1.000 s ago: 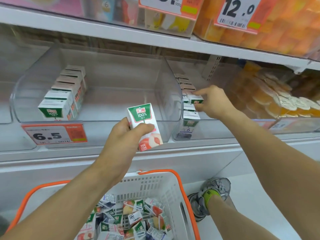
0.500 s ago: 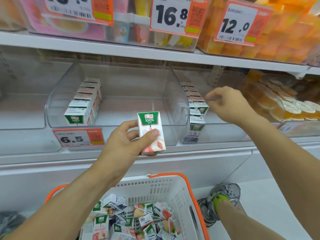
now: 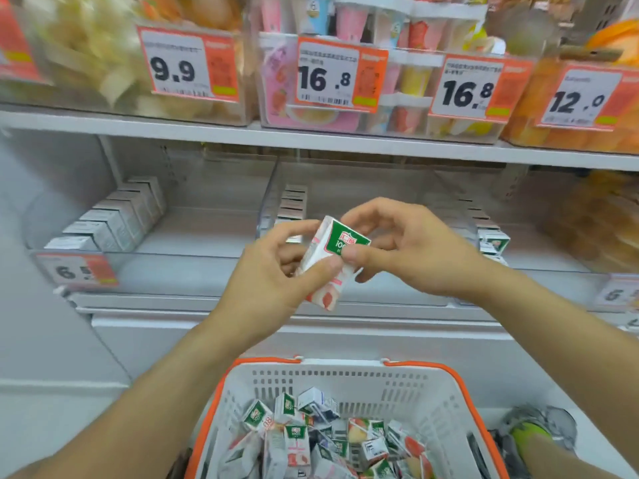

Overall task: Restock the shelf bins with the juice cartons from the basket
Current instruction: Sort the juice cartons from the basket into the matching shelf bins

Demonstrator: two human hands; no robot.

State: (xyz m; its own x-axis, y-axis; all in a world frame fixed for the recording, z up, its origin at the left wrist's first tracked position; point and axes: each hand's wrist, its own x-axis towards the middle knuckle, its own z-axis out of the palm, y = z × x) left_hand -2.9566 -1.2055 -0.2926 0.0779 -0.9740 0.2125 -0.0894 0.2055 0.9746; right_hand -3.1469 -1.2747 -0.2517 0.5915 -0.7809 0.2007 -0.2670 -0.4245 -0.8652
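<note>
A small white, green and pink juice carton [image 3: 333, 257] is held tilted in front of the shelf, between both hands. My left hand [image 3: 273, 274] grips its lower half, thumb across the front. My right hand [image 3: 411, 247] pinches its green top end, thumb on the front face. Below, the white basket with an orange rim [image 3: 408, 378] holds several loose cartons [image 3: 311, 440]. Clear shelf bins stand behind: the left bin [image 3: 193, 250] has a row of cartons [image 3: 114, 219] along its left side, the middle bin [image 3: 397, 202] a row [image 3: 290, 205] at its left wall.
Another carton row [image 3: 491, 236] sits in a bin to the right. A 6.5 price tag [image 3: 74, 271] hangs on the left bin's front. The upper shelf [image 3: 311, 136] carries snack tubs and price tags. A grey shoe [image 3: 539, 430] is beside the basket.
My right hand has left the right-hand carton row and come over to take the top of the carton in my left hand. The view has tilted upward and shifted right.
</note>
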